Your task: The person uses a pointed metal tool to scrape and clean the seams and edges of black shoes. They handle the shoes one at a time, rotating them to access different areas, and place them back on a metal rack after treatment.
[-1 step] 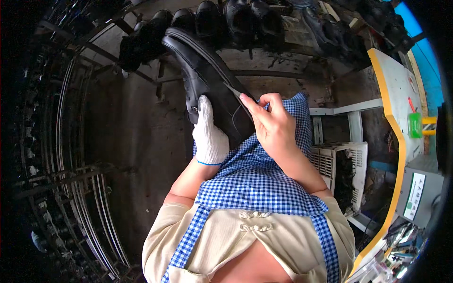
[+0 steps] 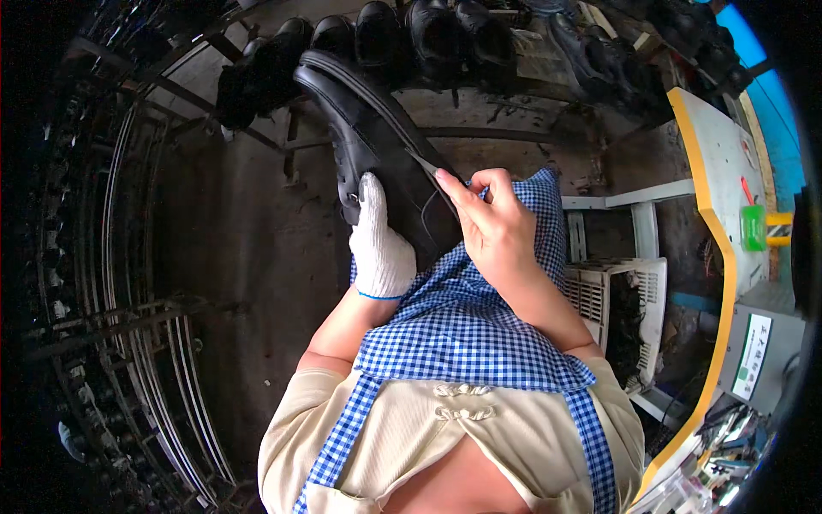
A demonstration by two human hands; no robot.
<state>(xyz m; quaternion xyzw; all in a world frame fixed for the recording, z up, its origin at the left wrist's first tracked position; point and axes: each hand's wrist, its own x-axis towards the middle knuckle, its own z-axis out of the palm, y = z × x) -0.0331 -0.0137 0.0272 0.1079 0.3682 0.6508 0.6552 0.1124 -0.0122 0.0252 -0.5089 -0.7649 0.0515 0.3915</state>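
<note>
A black leather shoe (image 2: 355, 128) lies tilted on its side over my lap, its toe pointing away to the upper left and its sole edge facing right. My left hand (image 2: 381, 253), in a white knitted glove with a blue cuff, is closed around it by the laces, thumb on the upper. My bare right hand (image 2: 497, 223) pinches a thin, pointed metal blade (image 2: 421, 161). The blade's tip touches the side of the shoe, close to where upper and sole meet. Its handle end is hidden in my fingers. A blue checked apron (image 2: 471, 343) covers my lap under the shoe.
Several black shoes (image 2: 378, 38) stand in a row on a rack beyond my hands. At right is a white table (image 2: 715, 163) with a yellow edge, holding a green container (image 2: 753, 228) and a grey box (image 2: 758, 343). A white plastic crate (image 2: 652, 317) sits beneath. Metal racks (image 2: 154, 377) line the left.
</note>
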